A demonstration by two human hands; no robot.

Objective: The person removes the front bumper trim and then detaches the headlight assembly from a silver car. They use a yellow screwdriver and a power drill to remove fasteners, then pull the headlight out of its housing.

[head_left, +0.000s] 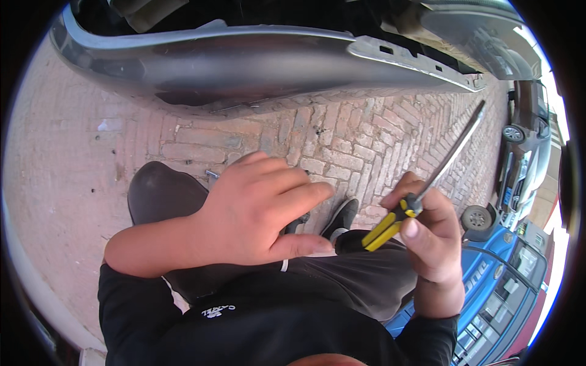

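A grey car bumper [244, 61] fills the top of the view, curving from the left edge across to the right, with its lower edge hanging over a red brick pavement [366, 140] laid in a herringbone pattern. At the right edge stand parked cars, among them a blue car [494, 280] and a dark car [525, 152] beyond it. The person wears a black top and dark trousers, and one black shoe [342, 216] rests on the bricks between the two hands.

The left hand [256, 210] is held palm down in the middle of the view, fingers curled around a small dark object [297, 222] of which only a tip shows below the fingers; what it is cannot be told. The right hand [427, 235] is closed on a screwdriver [421, 189], pinching its yellow and black handle between thumb and fingers. The long metal shaft slants up and to the right, its tip near the right end of the bumper. A small metal piece [212, 174] lies on the bricks just above the left hand.
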